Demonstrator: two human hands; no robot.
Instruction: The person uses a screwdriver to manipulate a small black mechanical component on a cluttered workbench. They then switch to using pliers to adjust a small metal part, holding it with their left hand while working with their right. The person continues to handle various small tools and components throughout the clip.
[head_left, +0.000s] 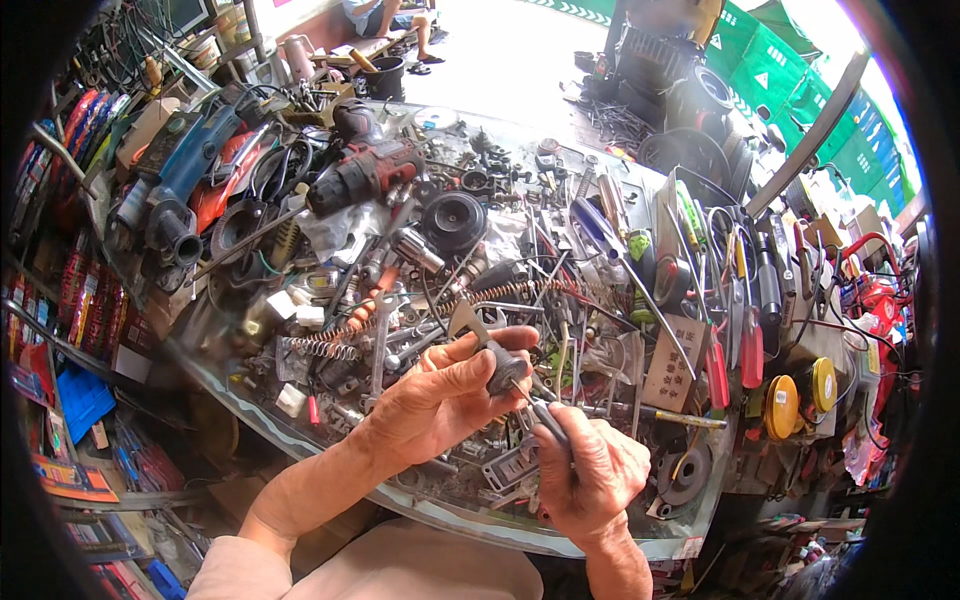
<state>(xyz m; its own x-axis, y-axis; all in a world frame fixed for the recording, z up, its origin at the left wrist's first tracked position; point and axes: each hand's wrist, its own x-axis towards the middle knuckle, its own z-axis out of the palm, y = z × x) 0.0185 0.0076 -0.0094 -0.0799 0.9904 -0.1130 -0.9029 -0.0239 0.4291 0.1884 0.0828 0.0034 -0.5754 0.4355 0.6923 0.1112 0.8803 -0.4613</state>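
Note:
My left hand (440, 395) is closed around a small dark rounded part (505, 371), pinched between thumb and fingers. A flat silvery metal piece (466, 320) sticks out past the thumb; whether it belongs to that part I cannot tell. In my right hand (590, 475) is a slim screwdriver-like tool (549, 418) with a dark grey handle. Its thin shaft points up and left and meets the dark part; the exact contact at the tip is too small to make out. Both hands are raised over the near side of the cluttered glass-topped table (440, 507).
Around the hands lie a long coil spring (520, 292), a wrench (381, 345) and many metal parts. A red-black cordless drill (365, 175) and blue power tool (190, 150) lie back left. Red-handled screwdrivers (717, 370) and yellow round tins (782, 405) are at right. Someone sits far back.

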